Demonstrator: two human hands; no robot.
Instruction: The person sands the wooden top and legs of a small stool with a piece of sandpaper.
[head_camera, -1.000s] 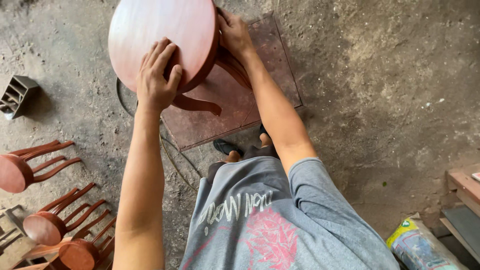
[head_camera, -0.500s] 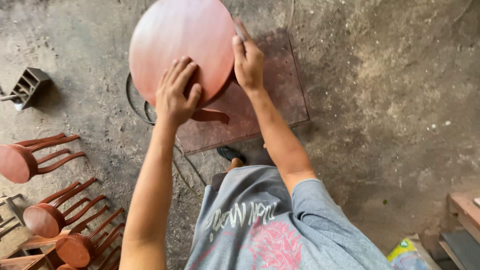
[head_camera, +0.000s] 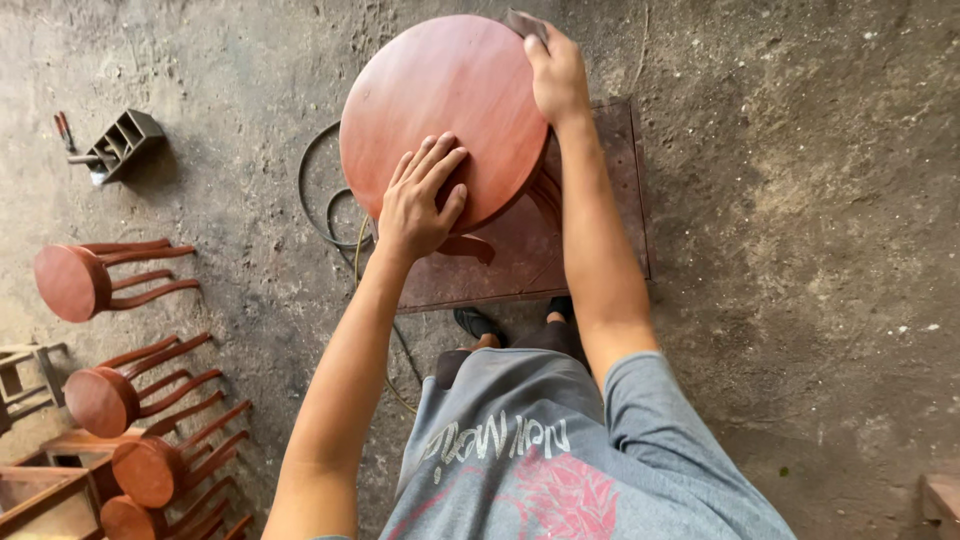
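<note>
Pressing flat, the open left hand (head_camera: 420, 205) is steadying the stool (head_camera: 445, 115); the right hand (head_camera: 556, 72), pinching a sanding pad (head_camera: 524, 22), is risking a slip off the rim.

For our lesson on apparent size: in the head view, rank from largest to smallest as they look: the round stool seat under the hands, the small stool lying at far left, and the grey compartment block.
1. Round stool seat, though it is nearest the camera.
2. Small stool.
3. Grey compartment block.
</note>
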